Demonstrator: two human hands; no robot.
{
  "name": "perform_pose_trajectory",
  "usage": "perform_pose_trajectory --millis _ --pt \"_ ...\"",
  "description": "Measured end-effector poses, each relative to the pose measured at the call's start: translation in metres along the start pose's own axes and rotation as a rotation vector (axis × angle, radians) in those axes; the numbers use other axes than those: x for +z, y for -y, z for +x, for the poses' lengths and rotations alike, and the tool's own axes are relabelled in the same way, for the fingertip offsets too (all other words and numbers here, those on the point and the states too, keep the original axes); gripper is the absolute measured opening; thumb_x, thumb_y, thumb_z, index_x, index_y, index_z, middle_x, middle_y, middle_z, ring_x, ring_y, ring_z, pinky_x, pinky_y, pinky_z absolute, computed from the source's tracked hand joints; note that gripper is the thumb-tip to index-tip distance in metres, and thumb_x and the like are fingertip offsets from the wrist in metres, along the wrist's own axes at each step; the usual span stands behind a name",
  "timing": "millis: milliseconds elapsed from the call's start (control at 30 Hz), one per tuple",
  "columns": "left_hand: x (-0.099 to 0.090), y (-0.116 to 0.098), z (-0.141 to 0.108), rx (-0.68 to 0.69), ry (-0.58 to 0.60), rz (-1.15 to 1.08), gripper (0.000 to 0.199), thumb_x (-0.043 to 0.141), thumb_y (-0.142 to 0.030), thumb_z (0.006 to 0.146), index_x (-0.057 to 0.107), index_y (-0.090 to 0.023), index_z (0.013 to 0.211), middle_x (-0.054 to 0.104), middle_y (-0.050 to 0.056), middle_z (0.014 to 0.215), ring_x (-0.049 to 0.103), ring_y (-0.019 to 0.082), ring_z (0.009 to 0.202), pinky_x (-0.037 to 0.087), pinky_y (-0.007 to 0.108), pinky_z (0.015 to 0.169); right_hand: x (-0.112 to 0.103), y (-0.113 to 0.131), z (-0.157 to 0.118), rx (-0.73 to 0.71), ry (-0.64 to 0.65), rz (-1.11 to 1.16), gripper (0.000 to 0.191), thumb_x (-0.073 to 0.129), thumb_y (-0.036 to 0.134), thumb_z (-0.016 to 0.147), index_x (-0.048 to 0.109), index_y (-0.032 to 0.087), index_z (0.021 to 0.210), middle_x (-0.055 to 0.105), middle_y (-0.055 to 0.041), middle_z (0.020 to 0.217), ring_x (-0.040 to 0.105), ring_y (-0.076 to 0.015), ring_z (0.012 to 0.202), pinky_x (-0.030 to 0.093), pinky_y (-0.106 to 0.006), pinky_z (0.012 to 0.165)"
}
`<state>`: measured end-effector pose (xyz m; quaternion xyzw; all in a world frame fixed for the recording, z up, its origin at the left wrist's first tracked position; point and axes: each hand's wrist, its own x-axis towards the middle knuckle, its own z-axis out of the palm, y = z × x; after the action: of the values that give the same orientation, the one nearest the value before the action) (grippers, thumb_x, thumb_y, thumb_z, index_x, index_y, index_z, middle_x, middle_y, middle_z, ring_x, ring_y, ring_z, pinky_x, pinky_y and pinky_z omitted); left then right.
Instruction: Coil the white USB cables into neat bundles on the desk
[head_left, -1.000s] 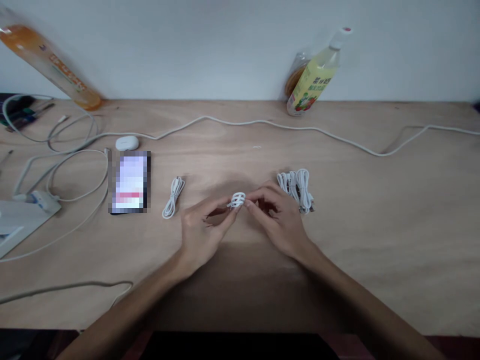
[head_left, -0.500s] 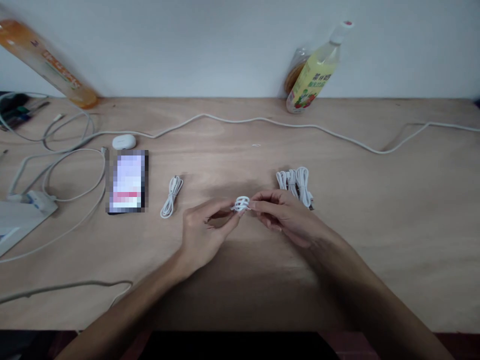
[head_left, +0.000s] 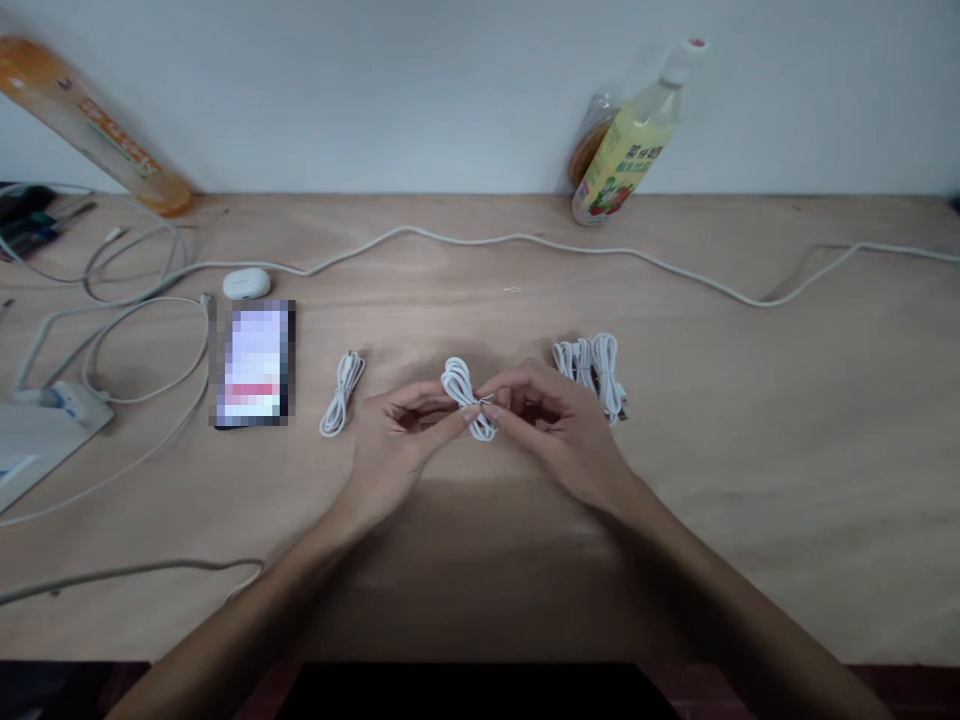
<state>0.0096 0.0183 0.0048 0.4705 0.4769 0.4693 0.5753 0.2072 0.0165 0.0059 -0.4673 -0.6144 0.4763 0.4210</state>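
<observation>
A coiled white cable point(head_left: 459, 382) is held up over the table, its loops slanting from upper left to lower right. My left hand point(head_left: 409, 435) pinches it at the middle between thumb and fingers. At the same spot, my right hand point(head_left: 559, 420) has its thumb and forefinger closed on a thin white twist tie point(head_left: 486, 400) around the coil. Left of my hands lies another bundled white cable point(head_left: 342, 395). Beyond my right hand rest several bundled white cables point(head_left: 604, 365), side by side and partly hidden by the hand.
A phone point(head_left: 256, 362) and a white earbud case point(head_left: 247, 284) lie at the left, near loose cords and a power strip point(head_left: 52, 430). One long white cord point(head_left: 517, 238) crosses the table. An orange bottle point(head_left: 97, 130) and a yellow-labelled bottle point(head_left: 634, 145) stand by the wall.
The coiled cable has turned from nearly end-on to showing its loops lengthwise. Both hands have shifted slightly, with the fingertips now meeting at the coil's middle.
</observation>
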Motion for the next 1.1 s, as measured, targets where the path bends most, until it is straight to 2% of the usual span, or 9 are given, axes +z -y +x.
perform_pose_trajectory --millis 200,433,600,900,1100 --pt "0.0002 0.0022 0.0004 -0.097 0.028 -0.066 0.022 0.098 -0.035 0.076 0.086 -0.021 0.089 0.088 0.007 0.096 0.084 0.024 0.087 0.073 0.039 0.084 -0.003 0.0001 0.0003 -0.151 -0.049 -0.225 0.009 0.073 0.027 0.103 0.08 0.026 0.099 0.071 -0.0003 0.088 0.061 -0.0148 0.073 0.05 -0.029 0.066" --pt "0.0004 0.0037 0.0016 -0.094 0.024 -0.116 0.023 0.101 -0.031 0.073 0.088 -0.023 0.089 0.088 0.005 0.095 0.084 0.021 0.087 0.072 0.034 0.085 -0.0014 -0.0023 -0.0025 -0.339 -0.096 -0.408 0.012 0.068 0.02 0.108 0.076 0.025 0.1 0.074 -0.0019 0.092 0.065 -0.0165 0.077 0.055 -0.031 0.07" --pt "0.0011 0.0054 0.0009 -0.088 0.011 -0.087 0.024 0.1 -0.035 0.074 0.087 -0.022 0.09 0.088 0.007 0.098 0.084 0.025 0.091 0.073 0.041 0.089 0.0007 -0.0042 -0.006 -0.359 -0.097 -0.506 0.015 0.062 0.022 0.111 0.075 0.025 0.104 0.073 -0.0042 0.095 0.067 -0.0181 0.079 0.058 -0.033 0.074" --pt "0.001 0.0066 0.0007 -0.081 0.02 -0.089 0.018 0.096 -0.032 0.078 0.087 -0.023 0.09 0.088 0.006 0.097 0.084 0.024 0.09 0.073 0.04 0.089 0.0044 -0.0069 -0.006 -0.41 -0.091 -0.564 0.02 0.054 0.028 0.115 0.07 0.022 0.103 0.073 -0.0072 0.097 0.068 -0.0196 0.084 0.058 -0.035 0.077" --pt "0.0001 0.0024 0.0018 -0.02 0.023 -0.024 0.014 0.095 -0.029 0.08 0.087 -0.023 0.09 0.088 0.005 0.096 0.085 0.023 0.089 0.072 0.037 0.088 0.0029 -0.005 -0.0056 -0.369 -0.1 -0.483 0.012 0.062 0.019 0.11 0.071 0.023 0.104 0.071 -0.0025 0.095 0.065 -0.0163 0.076 0.055 -0.031 0.07"
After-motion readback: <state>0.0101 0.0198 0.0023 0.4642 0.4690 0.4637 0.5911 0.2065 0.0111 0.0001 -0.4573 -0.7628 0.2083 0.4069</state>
